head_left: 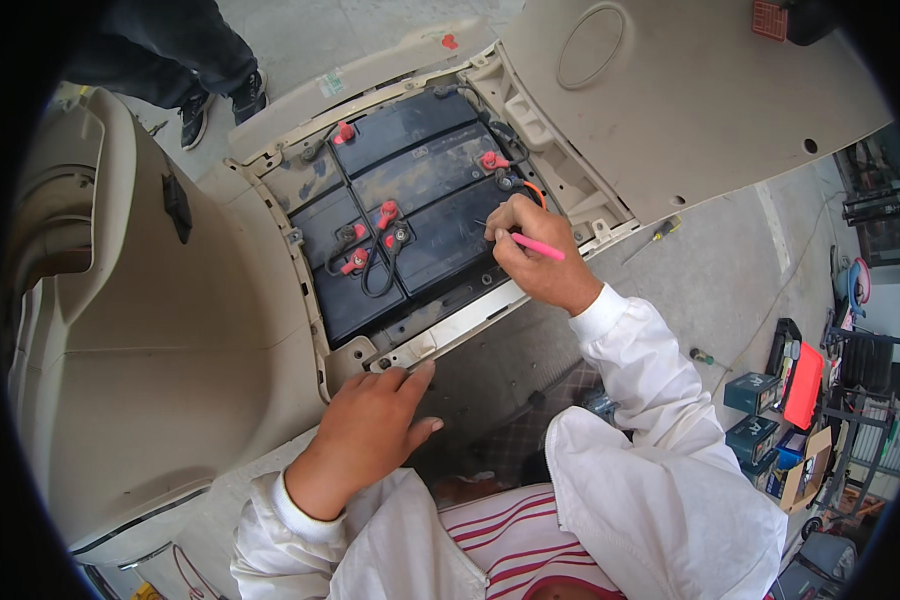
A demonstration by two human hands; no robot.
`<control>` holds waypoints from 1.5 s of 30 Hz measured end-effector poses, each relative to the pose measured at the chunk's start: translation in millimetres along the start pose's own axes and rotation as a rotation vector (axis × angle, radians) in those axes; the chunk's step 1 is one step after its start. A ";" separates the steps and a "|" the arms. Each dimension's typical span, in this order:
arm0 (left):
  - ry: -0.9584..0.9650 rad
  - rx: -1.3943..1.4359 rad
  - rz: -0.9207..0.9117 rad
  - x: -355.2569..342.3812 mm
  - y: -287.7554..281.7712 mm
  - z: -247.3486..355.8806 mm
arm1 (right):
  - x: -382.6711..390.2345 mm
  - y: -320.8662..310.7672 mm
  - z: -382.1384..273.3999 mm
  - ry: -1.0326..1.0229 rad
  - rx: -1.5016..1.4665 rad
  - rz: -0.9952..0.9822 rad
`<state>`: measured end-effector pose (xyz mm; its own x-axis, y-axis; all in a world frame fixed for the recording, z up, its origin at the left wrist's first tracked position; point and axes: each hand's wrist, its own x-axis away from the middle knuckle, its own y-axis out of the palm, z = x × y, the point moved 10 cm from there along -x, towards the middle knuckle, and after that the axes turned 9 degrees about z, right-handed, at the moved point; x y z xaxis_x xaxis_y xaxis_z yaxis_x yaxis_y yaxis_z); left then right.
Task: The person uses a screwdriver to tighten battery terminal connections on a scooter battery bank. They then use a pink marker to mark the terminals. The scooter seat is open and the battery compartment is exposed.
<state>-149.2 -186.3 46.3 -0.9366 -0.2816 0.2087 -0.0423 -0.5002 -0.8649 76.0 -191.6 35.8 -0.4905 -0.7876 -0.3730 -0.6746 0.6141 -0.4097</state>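
Several dusty black batteries (pixel 420 180) sit side by side in a beige vehicle's open compartment. Black cables join their terminals, which carry red caps (pixel 388 212). My right hand (pixel 542 255) is closed round a slim pink pen (pixel 538 246), its dark tip pointing down at the top of the near right battery. Whether the tip touches the surface, I cannot tell. Lying on the near left corner of the compartment's metal frame (pixel 460 325), my left hand (pixel 365 430) has its fingers stretched out and its thumb apart, holding nothing.
Beige body panels (pixel 180 330) flank the compartment. Beyond it stands another person in dark trousers (pixel 170 50). A screwdriver (pixel 667 228) lies to the right of the frame. Farther right are boxes (pixel 752 393), a red lid (pixel 803 385) and a rack (pixel 865 420).
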 end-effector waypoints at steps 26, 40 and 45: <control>-0.025 0.092 -0.022 6.5 5.6 -7.0 | -1.9 1.1 8.0 0.057 0.033 0.111; -0.020 0.069 -0.004 4.9 4.0 -4.4 | -5.1 0.9 -3.2 -0.016 0.135 0.094; -0.020 0.069 0.004 5.6 1.6 -3.5 | -4.8 -0.7 -1.6 -0.025 0.140 0.112</control>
<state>-155.8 -185.8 44.4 -0.9294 -0.3000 0.2148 -0.0134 -0.5544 -0.8322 78.0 -188.3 39.2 -0.5431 -0.7133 -0.4431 -0.5324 0.7005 -0.4752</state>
